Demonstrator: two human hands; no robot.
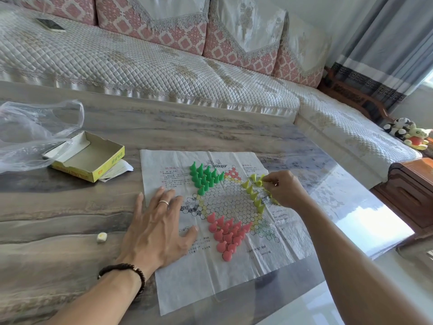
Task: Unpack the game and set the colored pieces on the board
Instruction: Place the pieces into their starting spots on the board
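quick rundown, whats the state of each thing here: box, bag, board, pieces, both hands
box: open, empty
plastic bag: crumpled, beside box
paper board: unfolded flat
green pieces: upright, grouped
pink pieces: upright, grouped
yellow pieces: partly placed
left hand: flat, pressing board
right hand: pinching a yellow piece

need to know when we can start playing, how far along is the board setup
Done: the yellow cardboard box lies open, the paper game board is spread out, and the green pegs and pink pegs fill their corners. In hand: the right hand pinches a yellow-green peg; the left hand presses the paper flat. Left: the loose yellow-green pegs.
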